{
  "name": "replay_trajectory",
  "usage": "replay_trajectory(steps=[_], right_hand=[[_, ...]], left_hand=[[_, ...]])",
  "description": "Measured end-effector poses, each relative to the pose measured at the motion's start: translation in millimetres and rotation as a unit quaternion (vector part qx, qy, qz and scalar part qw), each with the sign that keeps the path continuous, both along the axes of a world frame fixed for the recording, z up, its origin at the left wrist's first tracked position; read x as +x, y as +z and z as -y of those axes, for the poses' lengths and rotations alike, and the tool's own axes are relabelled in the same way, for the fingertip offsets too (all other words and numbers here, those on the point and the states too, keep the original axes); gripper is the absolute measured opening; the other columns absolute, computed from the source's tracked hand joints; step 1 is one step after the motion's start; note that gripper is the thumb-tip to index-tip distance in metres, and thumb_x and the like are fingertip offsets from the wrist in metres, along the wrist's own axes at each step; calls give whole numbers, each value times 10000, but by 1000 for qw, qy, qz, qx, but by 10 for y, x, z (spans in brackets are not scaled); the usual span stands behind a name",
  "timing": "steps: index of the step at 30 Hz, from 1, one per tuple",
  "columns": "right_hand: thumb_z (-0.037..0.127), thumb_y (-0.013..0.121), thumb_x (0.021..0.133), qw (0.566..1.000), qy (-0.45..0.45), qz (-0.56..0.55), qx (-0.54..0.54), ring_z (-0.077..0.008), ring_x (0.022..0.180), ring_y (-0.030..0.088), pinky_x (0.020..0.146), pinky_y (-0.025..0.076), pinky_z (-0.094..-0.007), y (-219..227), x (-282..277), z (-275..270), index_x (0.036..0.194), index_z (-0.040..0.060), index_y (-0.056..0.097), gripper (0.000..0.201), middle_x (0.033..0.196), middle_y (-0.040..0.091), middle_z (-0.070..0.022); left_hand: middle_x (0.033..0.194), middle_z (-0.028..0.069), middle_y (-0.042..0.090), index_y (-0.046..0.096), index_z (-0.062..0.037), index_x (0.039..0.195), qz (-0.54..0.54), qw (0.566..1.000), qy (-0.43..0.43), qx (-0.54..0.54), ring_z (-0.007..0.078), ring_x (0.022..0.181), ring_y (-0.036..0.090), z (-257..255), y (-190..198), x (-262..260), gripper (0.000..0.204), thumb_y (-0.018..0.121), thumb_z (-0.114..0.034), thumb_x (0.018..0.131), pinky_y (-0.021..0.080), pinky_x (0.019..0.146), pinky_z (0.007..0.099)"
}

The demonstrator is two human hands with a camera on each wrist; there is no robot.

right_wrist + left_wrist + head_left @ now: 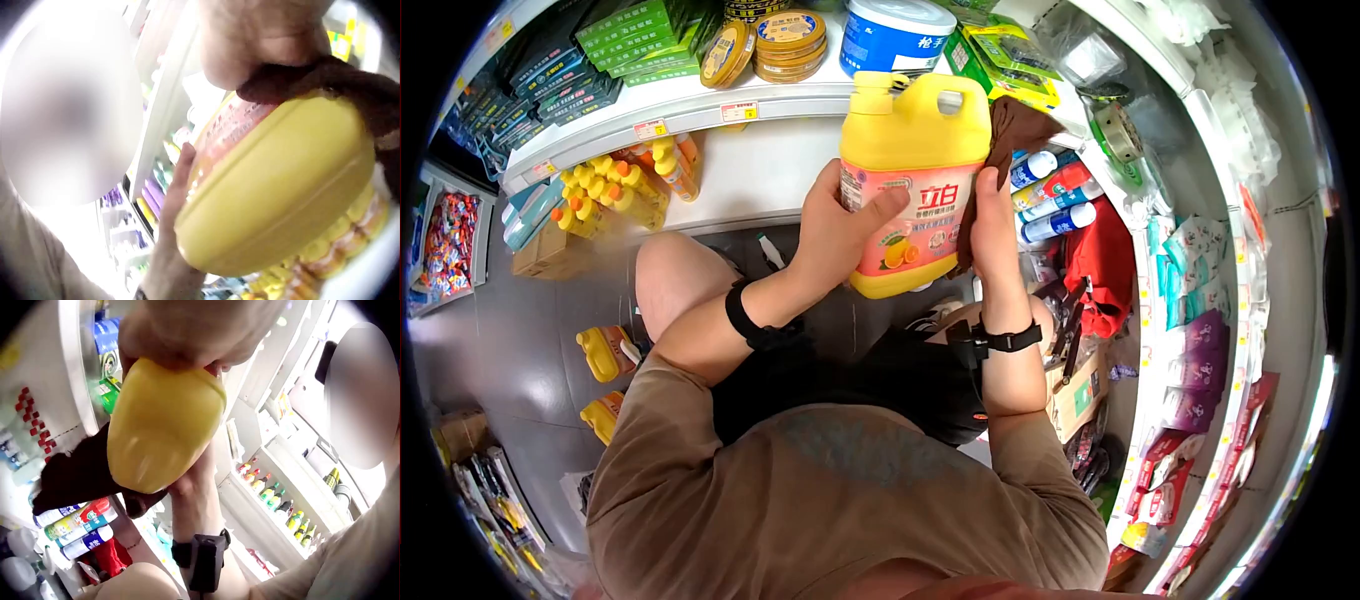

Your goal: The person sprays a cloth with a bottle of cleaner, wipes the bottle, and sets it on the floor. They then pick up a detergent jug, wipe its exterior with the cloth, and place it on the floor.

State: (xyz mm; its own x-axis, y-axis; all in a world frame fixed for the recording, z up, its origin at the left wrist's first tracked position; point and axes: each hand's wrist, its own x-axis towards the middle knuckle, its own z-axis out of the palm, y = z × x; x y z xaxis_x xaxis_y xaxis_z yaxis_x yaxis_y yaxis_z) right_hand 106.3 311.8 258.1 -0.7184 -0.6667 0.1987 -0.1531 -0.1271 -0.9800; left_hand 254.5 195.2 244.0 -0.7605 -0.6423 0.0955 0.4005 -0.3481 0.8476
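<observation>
A yellow jug of dish soap (915, 125) with a pump top and a pink label is held up above the lap, label towards the head camera. My left hand (837, 228) grips its left side, thumb across the label. On the other side my right hand (996, 232) holds a brown cloth (1022, 132) against the jug. Seen from below, the jug's yellow base (164, 428) faces the left wrist camera, with the dark cloth (81, 472) hanging beside it. The right wrist view shows the cloth (319, 78) bunched under the right hand; its fingertips are mostly hidden.
Ahead stands a shelf (785, 103) with a blue-and-white tub (895, 38), round tins (790, 45) and green boxes (635, 30). Yellow bottles (615, 190) fill the lower shelf's left. Two more jugs (603, 355) stand on the floor at left. Spray cans (1055, 200) lie at right.
</observation>
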Motion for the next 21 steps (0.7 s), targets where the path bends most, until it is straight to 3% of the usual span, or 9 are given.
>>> replay_trajectory(steps=[5,6,7,9,13,15,17,18,21], right_hand=[[464,574,984,944,96,314,-27,-226,1212,554,1000,461,-367,-493,-140,-309,1459,21,387,676,1367,548,-115],[492,671,911,956,83,279,-46,-230,1176,584,973,489,-375,-565,-92,-313,1442,30,414,750,1330,582,-114],[467,799,802,940,136,288,-125,-225,1176,583,986,481,-373,-641,-87,-294,1426,22,425,853,1308,598,-111],[347,899,700,944,157,282,-67,-221,1203,564,996,475,-371,-595,-88,-332,1434,24,411,938,1311,595,-93],[148,913,626,944,190,268,-45,-216,1187,581,1018,471,-379,-538,-16,-379,1398,34,446,909,1282,614,-76],[137,901,640,909,211,346,-101,-216,1166,597,1019,475,-376,-670,8,-408,1383,36,457,872,1279,617,-90],[143,892,650,883,210,393,-150,-223,1148,608,1000,492,-371,-713,57,-431,1381,36,453,859,1274,619,-99],[163,891,658,867,220,408,-181,-225,1129,619,965,518,-365,-694,61,-452,1377,30,450,854,1265,619,-105],[146,890,656,845,208,432,-236,-236,1129,624,955,532,-379,-612,-11,-554,1385,12,422,876,1268,611,-126]], left_hand=[[1117,85,664,523,21,1236,-42,999,31,-12,138,993,631,41,-31,5,368,673,-100,922,507,883,289],[1116,82,663,521,22,1246,-50,996,49,-49,138,996,627,33,-32,11,369,663,-91,925,500,892,289],[1115,80,661,519,24,1256,-58,992,66,-87,137,1000,622,27,-22,21,370,653,-82,928,492,901,289],[1117,77,657,534,25,1257,-44,991,50,-112,138,1018,607,37,8,22,369,655,-115,938,474,919,294],[1155,82,648,541,30,1261,44,986,11,-161,141,1028,602,54,128,-77,390,654,-185,955,473,920,295],[1246,99,608,476,30,1345,89,973,-29,-209,136,1094,570,51,149,-82,547,629,-343,975,445,968,312],[1356,119,531,370,16,1447,50,972,-104,-204,159,1211,507,28,273,-25,755,514,-561,981,387,1040,330],[1436,147,465,289,-5,1506,124,944,-175,-251,213,1312,447,140,372,80,899,359,-713,956,332,1099,367],[1496,224,405,287,-15,1506,231,936,-133,-231,343,1318,478,322,412,560,863,325,-692,972,347,1106,466]])
